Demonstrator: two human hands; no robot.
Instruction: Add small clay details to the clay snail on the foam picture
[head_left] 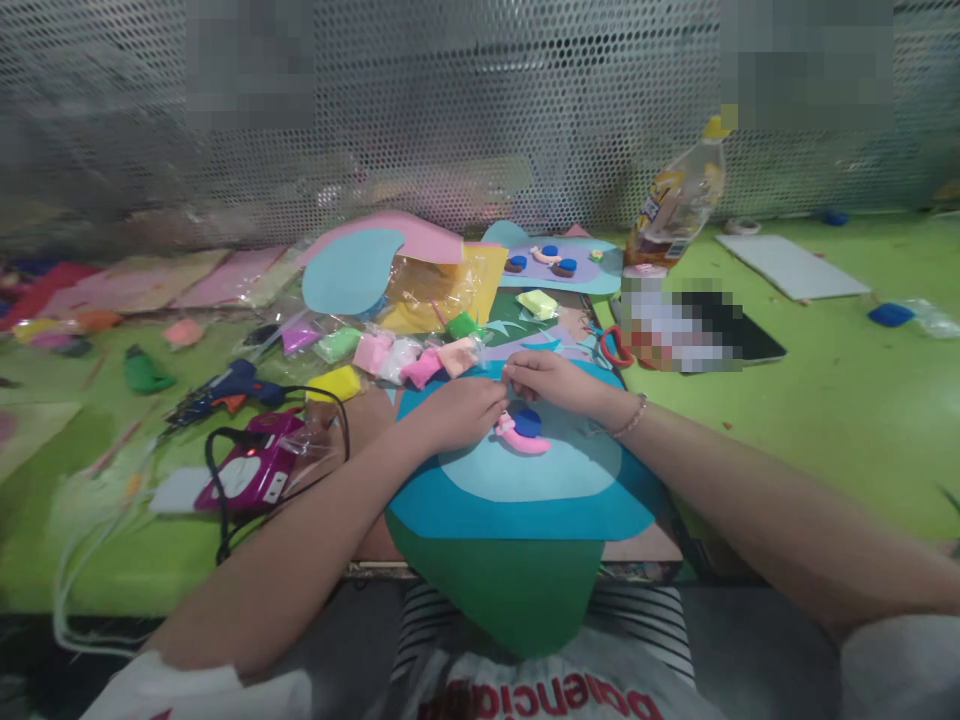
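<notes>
**A:** What do you have on the head view?

**B:** I see both hands meeting over a blue felt sheet (525, 500) that lies on the green desk (825, 400). My left hand (457, 412) is curled, fingers drawn in, knuckles up, resting on the sheet. My right hand (551, 380) is pinched narrow, fingertips meeting those of the left at the sheet's far edge. Whether anything sits between the fingertips, I cannot tell; it is too small.

**A:** And what is nearest to them?

**B:** A small pink and blue clay figure (521, 432) lies on the lighter blue oval (540, 470) of the sheet, just below both hands, near the left thumb. A green felt piece (517, 590) sticks out from under the sheet toward me.

**A:** Around that?

**B:** Just beyond the hands, a row of clay packets (397, 355) in pink, green, white and yellow. To the left, a blue glue gun (232, 385) and a magenta device (255, 470) with a black cord. Further back right, a tilted plastic bottle (679, 205). Red scissor handles (615, 348) show just right of the right hand.
</notes>
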